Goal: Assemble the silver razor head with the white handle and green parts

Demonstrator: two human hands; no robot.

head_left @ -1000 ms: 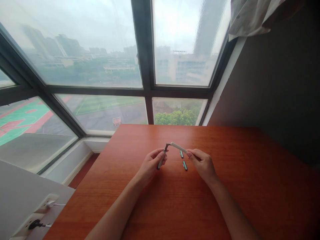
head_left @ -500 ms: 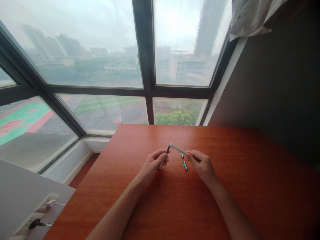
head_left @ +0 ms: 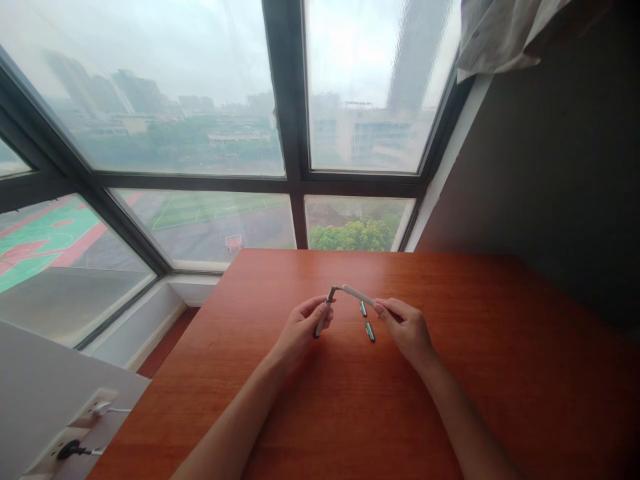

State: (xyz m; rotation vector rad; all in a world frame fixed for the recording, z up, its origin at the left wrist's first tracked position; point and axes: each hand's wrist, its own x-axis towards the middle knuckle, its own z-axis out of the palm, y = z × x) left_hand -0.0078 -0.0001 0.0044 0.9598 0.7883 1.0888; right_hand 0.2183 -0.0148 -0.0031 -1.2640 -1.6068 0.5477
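Over the reddish wooden table (head_left: pixel 500 373), my left hand (head_left: pixel 300 330) is closed round a slim grey piece (head_left: pixel 323 320) that slants up to the right. My right hand (head_left: pixel 407 328) pinches the end of a white handle (head_left: pixel 357 294). The grey piece and the white handle meet at a bend (head_left: pixel 336 289) above the table, like a razor handle and its head part. Two small teal cartridges (head_left: pixel 369 331) (head_left: pixel 363 308) lie on the table between my hands, nearer the right one.
A large dark-framed window (head_left: pixel 295 180) rises behind the table's far edge. A dark wall (head_left: pixel 550 167) stands to the right. At the lower left a white power strip (head_left: pixel 75 433) holds plugs. Cloth (head_left: pixel 505 33) hangs at the top right.
Both hands keep their hold on the bent object; it dipped slightly half a second ago and is back where it was. The cartridges have not moved.
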